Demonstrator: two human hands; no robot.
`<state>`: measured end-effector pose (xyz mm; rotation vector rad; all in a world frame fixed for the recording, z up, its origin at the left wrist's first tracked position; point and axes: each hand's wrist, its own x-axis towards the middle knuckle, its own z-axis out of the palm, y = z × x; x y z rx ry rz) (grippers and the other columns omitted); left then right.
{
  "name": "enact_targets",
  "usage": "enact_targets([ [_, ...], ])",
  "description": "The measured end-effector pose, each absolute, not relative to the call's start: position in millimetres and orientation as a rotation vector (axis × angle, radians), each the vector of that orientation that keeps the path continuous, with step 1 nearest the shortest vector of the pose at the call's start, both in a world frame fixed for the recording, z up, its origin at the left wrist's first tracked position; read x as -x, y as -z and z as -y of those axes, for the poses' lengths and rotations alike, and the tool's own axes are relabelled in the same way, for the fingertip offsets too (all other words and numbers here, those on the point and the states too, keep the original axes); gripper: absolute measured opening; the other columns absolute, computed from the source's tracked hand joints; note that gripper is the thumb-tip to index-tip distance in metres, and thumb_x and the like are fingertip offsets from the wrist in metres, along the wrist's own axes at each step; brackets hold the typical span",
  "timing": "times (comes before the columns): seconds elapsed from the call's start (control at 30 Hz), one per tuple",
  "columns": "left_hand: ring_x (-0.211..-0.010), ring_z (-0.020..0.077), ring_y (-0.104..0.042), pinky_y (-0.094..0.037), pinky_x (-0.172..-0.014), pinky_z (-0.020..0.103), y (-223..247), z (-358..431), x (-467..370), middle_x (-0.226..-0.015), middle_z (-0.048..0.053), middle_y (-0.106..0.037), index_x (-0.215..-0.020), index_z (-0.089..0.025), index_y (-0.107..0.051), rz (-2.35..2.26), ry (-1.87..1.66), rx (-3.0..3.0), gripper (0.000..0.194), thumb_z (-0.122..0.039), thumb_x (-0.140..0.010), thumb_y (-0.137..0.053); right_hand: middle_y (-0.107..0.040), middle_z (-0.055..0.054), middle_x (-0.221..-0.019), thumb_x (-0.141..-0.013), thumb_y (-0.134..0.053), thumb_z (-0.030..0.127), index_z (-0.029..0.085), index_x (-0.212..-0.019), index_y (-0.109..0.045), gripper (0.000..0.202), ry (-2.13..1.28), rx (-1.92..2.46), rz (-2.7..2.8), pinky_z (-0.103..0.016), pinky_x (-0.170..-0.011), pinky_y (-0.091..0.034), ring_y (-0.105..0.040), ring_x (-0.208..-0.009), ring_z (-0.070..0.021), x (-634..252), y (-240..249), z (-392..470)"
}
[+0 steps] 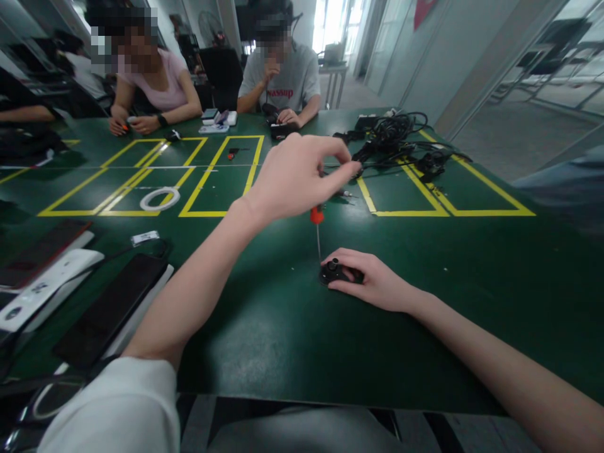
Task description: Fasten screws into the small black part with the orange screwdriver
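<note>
My left hand (295, 176) is raised above the table, its fingers curled round a screwdriver (317, 215) with a red handle. Most of the handle is hidden behind the hand. The thin metal shaft points almost straight down, and its tip meets the left edge of a small black part (330, 274) with a short round post on top. That part lies on the green table, gripped between the thumb and fingers of my right hand (377, 280). Whether the tip sits in a screw is too small to tell.
Yellow tape (221, 214) marks boxes on the table (264, 340). A cable pile (396, 135) lies at the back right, a white ring (160, 199) at left. Phones (113, 308) and a power strip (47, 286) lie near left. Two people sit across the table.
</note>
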<state>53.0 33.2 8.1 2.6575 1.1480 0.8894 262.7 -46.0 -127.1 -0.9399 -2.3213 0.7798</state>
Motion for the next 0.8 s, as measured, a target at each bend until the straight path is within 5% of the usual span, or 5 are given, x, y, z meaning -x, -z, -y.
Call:
enact_targets([
  [0.17, -0.062, 0.0181, -0.069, -0.052, -0.066, 0.028, 30.2, -84.1, -34.8, -0.086, 0.008, -0.077, -0.125, -0.015, -0.072, -1.356, 0.008, -2.325, 0.042, -0.039, -0.095, -0.053, -0.068, -0.008, -0.104, -0.098, -0.067, 0.05, 0.016, -0.106, -0.072, 0.036, -0.954, 0.981, 2.248, -0.026, -0.061, -0.043, -0.047, -0.061, -0.0102, -261.3, 122.2, 46.0],
  [0.27, -0.074, 0.021, -0.074, -0.056, -0.071, 0.03, 49.7, -85.4, -40.1, -0.117, 0.012, -0.077, -0.154, -0.023, -0.05, -1.357, 0.482, -2.264, 0.066, -0.034, -0.09, -0.062, -0.064, -0.005, -0.097, -0.098, -0.064, 0.057, 0.017, -0.099, -0.071, 0.04, -1.011, 0.996, 2.235, -0.027, -0.063, -0.042, -0.048, -0.064, -0.0114, -260.8, 119.7, 45.3],
  [0.4, -0.118, 0.0332, -0.069, -0.054, -0.094, 0.038, 56.4, -65.0, -61.8, -0.136, 0.016, -0.07, -0.145, -0.022, -0.06, -1.327, 0.512, -2.67, 0.056, -0.044, -0.094, -0.061, -0.052, 0.0, -0.079, -0.099, -0.059, 0.061, 0.019, -0.077, -0.058, 0.047, -1.043, 1.031, 2.216, -0.028, -0.066, -0.041, -0.049, -0.069, -0.0145, -261.5, 118.0, 44.4],
  [0.67, -0.114, 0.0293, -0.069, -0.054, -0.086, 0.031, 29.9, -32.8, -69.1, -0.138, 0.014, -0.068, -0.15, -0.017, -0.054, -0.851, 0.41, -2.738, 0.088, -0.027, -0.069, -0.087, -0.049, 0.002, -0.074, -0.094, -0.061, 0.065, 0.019, -0.077, -0.058, 0.049, -1.291, 1.103, 2.096, -0.027, -0.061, -0.035, -0.044, -0.066, -0.0141, -265.1, 118.9, 42.8],
  [0.8, -0.092, 0.0175, -0.074, -0.052, -0.077, 0.024, 23.4, -24.6, -70.8, -0.107, 0.004, -0.08, -0.12, -0.017, -0.073, -0.538, 0.204, -2.586, 0.047, -0.016, -0.075, -0.082, -0.06, -0.002, -0.08, -0.089, -0.062, 0.072, 0.017, -0.084, -0.069, 0.056, -1.418, 1.083, 1.966, -0.03, -0.07, -0.041, -0.052, -0.075, -0.0175, -268.5, 119.3, 40.0],
])
